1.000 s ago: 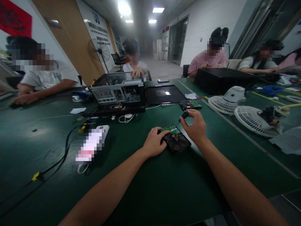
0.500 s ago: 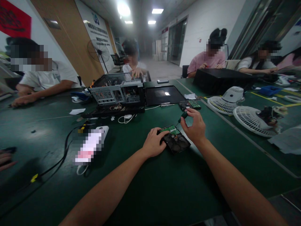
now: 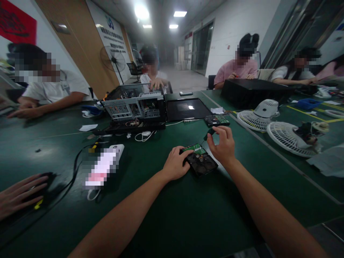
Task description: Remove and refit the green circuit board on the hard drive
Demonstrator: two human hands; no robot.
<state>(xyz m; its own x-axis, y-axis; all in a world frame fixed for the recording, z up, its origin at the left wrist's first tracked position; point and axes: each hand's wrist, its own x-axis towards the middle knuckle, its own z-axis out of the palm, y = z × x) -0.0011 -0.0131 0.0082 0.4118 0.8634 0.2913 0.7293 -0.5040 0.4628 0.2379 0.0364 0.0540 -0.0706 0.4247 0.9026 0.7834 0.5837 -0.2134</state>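
Note:
A hard drive (image 3: 203, 164) with a green circuit board lies on the green table (image 3: 166, 215), turned at an angle. My left hand (image 3: 176, 163) grips its left side, thumb near the close edge and fingers over the board. Between the fingertips of my right hand (image 3: 222, 145) is a small screwdriver (image 3: 209, 134) with a dark green handle. Its thin shaft slants down to the board's far right corner; whether the tip sits in a screw is too small to tell. Beyond my right hand lies a second drive (image 3: 217, 120) with a green board.
An opened computer case (image 3: 134, 107) stands at the back left, beside a black side panel (image 3: 188, 108). A phone (image 3: 104, 166) and a black cable (image 3: 76, 168) lie left. White fan parts (image 3: 287, 138) occupy the right. Another person's hand (image 3: 24, 195) rests at the left edge.
Another person's hand has reached further in from the left edge, over the black cable. My two hands, the hard drive and the screwdriver stay almost exactly where they were.

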